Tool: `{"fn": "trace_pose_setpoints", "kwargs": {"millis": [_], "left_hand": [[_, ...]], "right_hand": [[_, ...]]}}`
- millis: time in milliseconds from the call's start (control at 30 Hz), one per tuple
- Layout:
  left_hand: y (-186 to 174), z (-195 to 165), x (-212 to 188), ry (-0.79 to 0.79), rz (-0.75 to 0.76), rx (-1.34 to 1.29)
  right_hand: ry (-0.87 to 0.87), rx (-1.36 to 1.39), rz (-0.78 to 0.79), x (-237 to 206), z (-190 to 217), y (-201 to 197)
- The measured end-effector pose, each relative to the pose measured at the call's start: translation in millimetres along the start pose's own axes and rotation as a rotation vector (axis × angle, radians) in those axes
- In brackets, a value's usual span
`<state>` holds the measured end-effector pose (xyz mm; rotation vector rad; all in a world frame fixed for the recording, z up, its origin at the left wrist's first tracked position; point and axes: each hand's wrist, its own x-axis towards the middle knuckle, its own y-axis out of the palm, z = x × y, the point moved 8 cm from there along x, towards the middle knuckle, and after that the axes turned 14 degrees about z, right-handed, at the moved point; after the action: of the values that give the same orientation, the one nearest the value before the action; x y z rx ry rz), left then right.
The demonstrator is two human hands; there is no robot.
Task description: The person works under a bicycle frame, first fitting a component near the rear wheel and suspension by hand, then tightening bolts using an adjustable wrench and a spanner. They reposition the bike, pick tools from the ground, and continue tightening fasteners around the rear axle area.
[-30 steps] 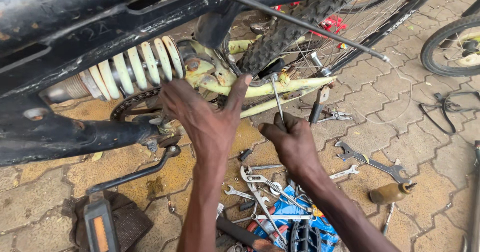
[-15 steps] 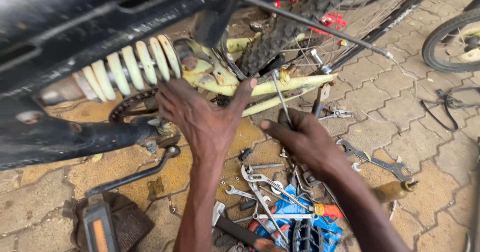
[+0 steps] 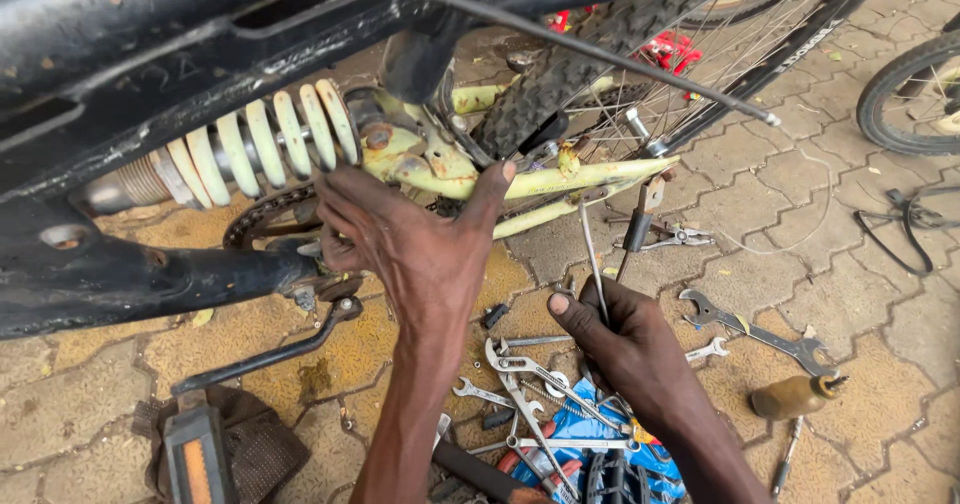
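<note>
Right hand (image 3: 630,349) lower now, thin steel rod (image 3: 592,254) upright beside coiled spring (image 3: 255,144)

Outdoor ground of interlocking paving bricks (image 3: 800,264), tan and grey, worn yellowish patches, dusty joints, soft even daylight

The right hand (image 3: 632,349) closed round a thin metal rod (image 3: 591,254), whose lower end was hidden inside the fist. Under that wrist, the pile of spanners (image 3: 530,394) was partly covered, and the blue wrapper (image 3: 590,434) ran off the bottom edge. The left hand (image 3: 420,249) hid the chain (image 3: 262,212) behind its palm. The pedal (image 3: 195,456) was cut off below.
</note>
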<state>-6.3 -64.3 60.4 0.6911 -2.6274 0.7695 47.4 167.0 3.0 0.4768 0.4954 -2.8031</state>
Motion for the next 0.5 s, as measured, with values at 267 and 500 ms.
{"fn": "trace_pose_setpoints", "kwargs": {"millis": [267,500], "left_hand": [[17.3,36.7,0.0,-0.177,0.276,0.092],[13.0,33.6,-2.3,-0.029,0.102,0.264]], "right_hand": [[-0.194,-0.383,0.211,9.8,-91.5,27.1],[-0.147,-0.696,0.549,25.4,-201.1,63.8]]}}
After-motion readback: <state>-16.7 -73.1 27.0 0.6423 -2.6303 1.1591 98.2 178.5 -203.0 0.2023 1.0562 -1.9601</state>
